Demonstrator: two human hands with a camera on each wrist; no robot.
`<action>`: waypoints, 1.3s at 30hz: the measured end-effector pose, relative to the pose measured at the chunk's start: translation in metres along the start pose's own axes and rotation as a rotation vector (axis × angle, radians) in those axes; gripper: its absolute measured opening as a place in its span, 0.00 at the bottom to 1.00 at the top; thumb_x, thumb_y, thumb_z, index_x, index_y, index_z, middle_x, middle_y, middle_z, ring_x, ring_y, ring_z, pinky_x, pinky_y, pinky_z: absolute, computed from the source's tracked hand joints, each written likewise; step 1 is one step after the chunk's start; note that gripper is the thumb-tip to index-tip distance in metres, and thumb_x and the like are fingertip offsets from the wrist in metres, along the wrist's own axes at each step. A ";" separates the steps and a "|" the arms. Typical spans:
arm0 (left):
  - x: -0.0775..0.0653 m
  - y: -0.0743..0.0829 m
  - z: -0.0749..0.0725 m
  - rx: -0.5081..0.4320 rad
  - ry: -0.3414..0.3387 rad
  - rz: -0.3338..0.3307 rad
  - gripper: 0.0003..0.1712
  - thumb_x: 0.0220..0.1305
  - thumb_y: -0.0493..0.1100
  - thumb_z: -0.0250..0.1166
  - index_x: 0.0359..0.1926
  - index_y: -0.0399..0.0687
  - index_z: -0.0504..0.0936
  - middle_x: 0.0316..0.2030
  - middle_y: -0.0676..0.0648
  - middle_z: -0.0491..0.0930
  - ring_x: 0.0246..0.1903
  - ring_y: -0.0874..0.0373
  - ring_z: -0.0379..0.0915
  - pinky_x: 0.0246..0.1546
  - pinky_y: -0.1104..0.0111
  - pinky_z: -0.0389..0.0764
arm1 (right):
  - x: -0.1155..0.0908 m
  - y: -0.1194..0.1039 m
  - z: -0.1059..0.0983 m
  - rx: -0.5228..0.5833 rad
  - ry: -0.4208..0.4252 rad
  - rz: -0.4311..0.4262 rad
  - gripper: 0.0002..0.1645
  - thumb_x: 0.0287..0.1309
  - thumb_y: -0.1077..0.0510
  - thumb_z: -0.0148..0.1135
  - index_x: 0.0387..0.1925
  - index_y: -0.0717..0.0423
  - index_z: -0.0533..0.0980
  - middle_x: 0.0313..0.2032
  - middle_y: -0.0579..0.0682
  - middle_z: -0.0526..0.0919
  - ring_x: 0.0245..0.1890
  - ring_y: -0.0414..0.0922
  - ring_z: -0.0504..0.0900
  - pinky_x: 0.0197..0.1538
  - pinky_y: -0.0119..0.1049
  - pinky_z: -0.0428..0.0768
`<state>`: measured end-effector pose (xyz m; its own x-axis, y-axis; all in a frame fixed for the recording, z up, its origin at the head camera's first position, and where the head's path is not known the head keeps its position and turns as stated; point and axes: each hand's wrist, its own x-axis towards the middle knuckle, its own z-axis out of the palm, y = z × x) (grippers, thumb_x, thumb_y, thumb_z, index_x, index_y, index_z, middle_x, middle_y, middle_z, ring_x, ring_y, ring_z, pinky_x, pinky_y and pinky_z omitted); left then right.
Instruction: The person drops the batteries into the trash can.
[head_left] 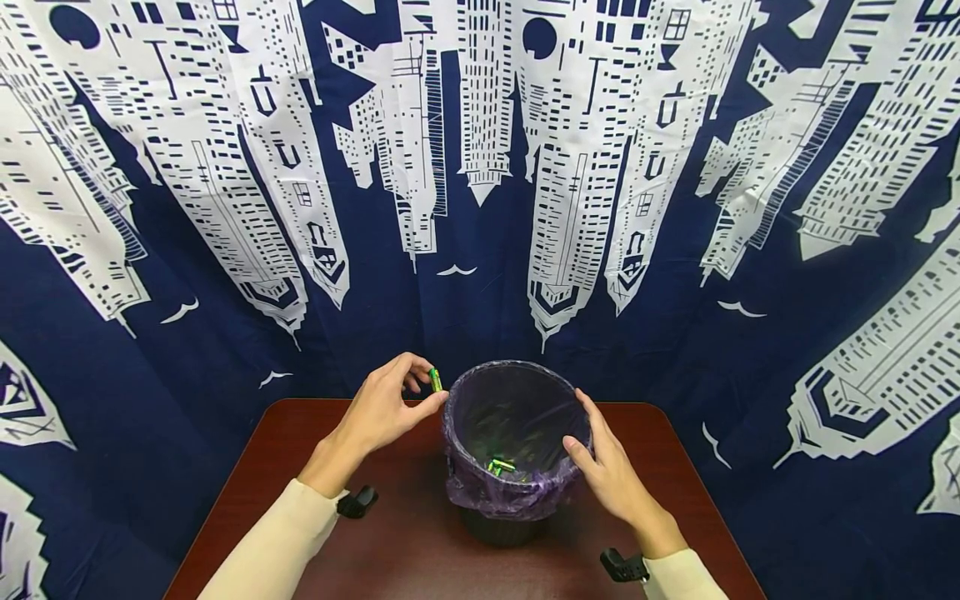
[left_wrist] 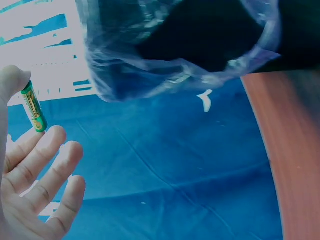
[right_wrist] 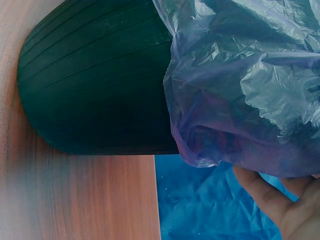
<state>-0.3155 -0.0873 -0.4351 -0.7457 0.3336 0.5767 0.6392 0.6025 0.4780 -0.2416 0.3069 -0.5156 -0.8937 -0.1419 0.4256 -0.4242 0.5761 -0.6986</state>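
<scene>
A dark trash bin (head_left: pixel 501 531) stands on the table, lined with a translucent purple bag (head_left: pixel 513 502) folded over its rim. Several green batteries (head_left: pixel 503 465) lie at the bottom inside it. Just outside the left side of the rim, my left hand (head_left: pixel 384 410) pinches a green and gold battery (left_wrist: pixel 34 107) by its ends between thumb and finger, the other fingers spread. My right hand (head_left: pixel 613 473) grips the bin's right rim over the bag, thumb toward the opening and fingers along the outside. In the right wrist view the bag hides part of those fingers.
The reddish-brown wooden table (head_left: pixel 375 546) has rounded far corners. Behind it hangs a dark blue curtain (head_left: pixel 480 308) with a white city skyline print. Black straps with small devices sit on both wrists, over cream sleeves (head_left: pixel 273 546).
</scene>
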 end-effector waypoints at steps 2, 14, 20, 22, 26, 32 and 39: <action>0.006 0.005 -0.002 0.005 0.001 0.017 0.26 0.69 0.55 0.86 0.58 0.51 0.86 0.47 0.49 0.92 0.43 0.56 0.89 0.46 0.57 0.94 | 0.000 0.001 0.000 0.002 -0.002 0.001 0.48 0.85 0.53 0.62 0.95 0.54 0.53 0.93 0.66 0.56 0.91 0.75 0.58 0.84 0.87 0.57; 0.033 0.034 -0.004 0.061 -0.042 0.030 0.26 0.71 0.60 0.83 0.58 0.54 0.85 0.48 0.52 0.91 0.45 0.56 0.88 0.47 0.59 0.91 | 0.004 0.006 0.000 -0.002 -0.004 0.005 0.49 0.87 0.51 0.60 0.96 0.53 0.51 0.93 0.65 0.56 0.91 0.73 0.59 0.85 0.86 0.57; 0.044 0.045 -0.001 0.069 -0.073 0.047 0.27 0.72 0.62 0.82 0.59 0.54 0.85 0.48 0.51 0.91 0.46 0.58 0.87 0.46 0.61 0.90 | 0.004 0.006 -0.001 0.004 -0.009 0.007 0.49 0.87 0.51 0.60 0.95 0.54 0.51 0.93 0.66 0.56 0.92 0.73 0.59 0.85 0.86 0.57; 0.047 0.049 0.000 0.064 -0.078 0.053 0.27 0.72 0.62 0.82 0.59 0.55 0.85 0.48 0.52 0.91 0.46 0.58 0.87 0.46 0.61 0.91 | 0.003 0.006 -0.001 0.003 -0.010 0.009 0.49 0.87 0.51 0.60 0.95 0.54 0.51 0.93 0.66 0.56 0.91 0.73 0.59 0.85 0.86 0.57; 0.053 0.056 0.002 0.059 -0.088 0.065 0.26 0.71 0.62 0.83 0.59 0.56 0.85 0.48 0.53 0.91 0.46 0.58 0.86 0.46 0.61 0.91 | 0.002 0.006 -0.001 -0.004 -0.012 0.014 0.48 0.87 0.51 0.60 0.96 0.52 0.50 0.93 0.65 0.56 0.91 0.73 0.59 0.85 0.86 0.58; 0.058 0.064 0.008 0.039 -0.101 0.086 0.26 0.72 0.62 0.83 0.59 0.56 0.85 0.48 0.52 0.90 0.47 0.53 0.89 0.45 0.61 0.90 | 0.001 0.004 0.000 -0.010 -0.005 0.014 0.48 0.87 0.50 0.60 0.95 0.52 0.52 0.93 0.66 0.56 0.91 0.74 0.59 0.84 0.86 0.58; 0.060 0.066 0.014 0.028 -0.102 0.090 0.27 0.73 0.62 0.82 0.61 0.56 0.85 0.49 0.52 0.91 0.48 0.52 0.89 0.45 0.61 0.91 | 0.000 0.003 -0.001 -0.004 -0.006 0.011 0.48 0.86 0.50 0.61 0.95 0.51 0.52 0.93 0.65 0.56 0.91 0.75 0.58 0.84 0.87 0.57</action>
<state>-0.3207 -0.0174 -0.3776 -0.7018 0.4583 0.5454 0.6999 0.5863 0.4080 -0.2428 0.3098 -0.5170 -0.8991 -0.1400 0.4147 -0.4137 0.5813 -0.7007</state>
